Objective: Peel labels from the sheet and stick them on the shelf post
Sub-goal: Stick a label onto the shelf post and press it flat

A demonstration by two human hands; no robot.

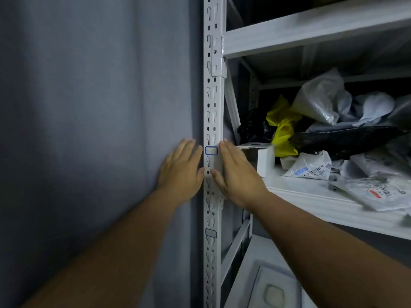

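Head view: bagged parcels (320, 101) on shelf (311, 196)

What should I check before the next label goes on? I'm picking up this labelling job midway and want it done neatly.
1. Upper label on the shelf post: sits flat and level between the two hands, ok.
2. Lower label further down the post: stuck on, slightly tilted, not ok.
3. Left hand free: flat against the post's edge, holding nothing, ok.
4. Right hand free: fingers straight beside the post, ok.
5. Label sheet within reach: not identifiable in view, cannot tell.
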